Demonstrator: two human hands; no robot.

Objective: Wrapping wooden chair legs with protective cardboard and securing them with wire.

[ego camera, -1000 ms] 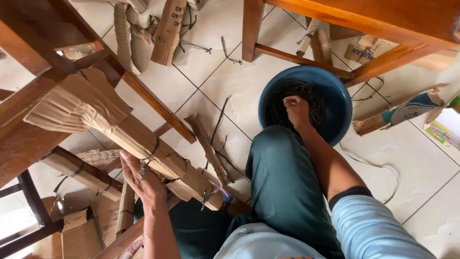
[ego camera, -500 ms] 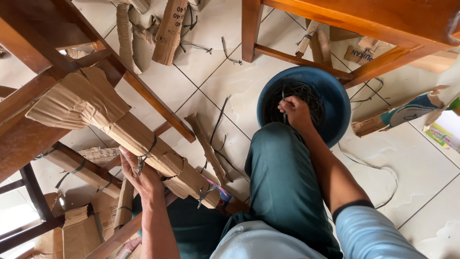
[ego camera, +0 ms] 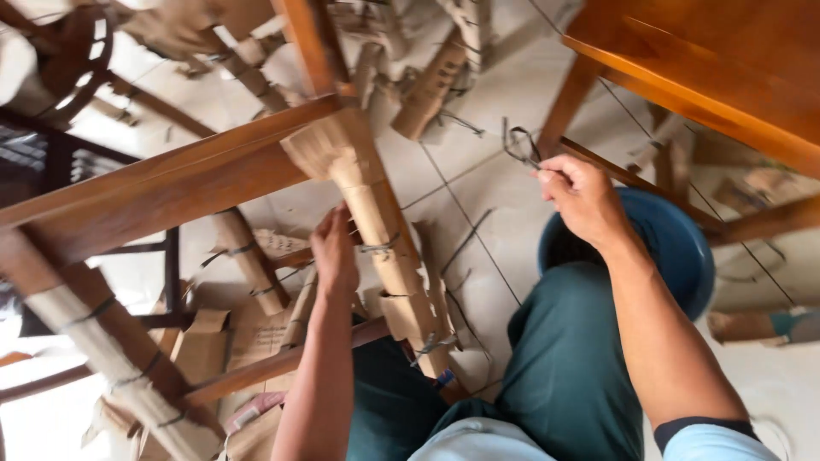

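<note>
Pinch grip, R hand: thumb + fingers closed narrow on a thin dark wire tie, whose loop sticks up and left out of the fist. R hand is raised above the blue basin, not in it; basin sits on the tile floor by the person's green-trousered knee, under the orange-brown table at upper right.

L hand: fingers wrapped around the cardboard-wrapped chair leg, holding the wrap against the wood, about mid-length. Closed on it, palm side hidden, so can't tell how tight.

Head view only, some motion blur.

Key relation: leg lies left of and slightly below the R hand, with bare floor between them. Leg's long axis runs from the top near the wood rail down and right toward the lap. Two ties already band the wrap just right of and below the L hand; more near the foot end. L hand is on the leg; R hand w/ wire is apart from it, so L is nearer by far. Wire loop points up-left, roughly toward the upper leg.

Around: another wrapped leg at lower left w/ dark bands, cardboard scraps and loose wire bits on the floor, a cardboard box piece at the right edge.
</note>
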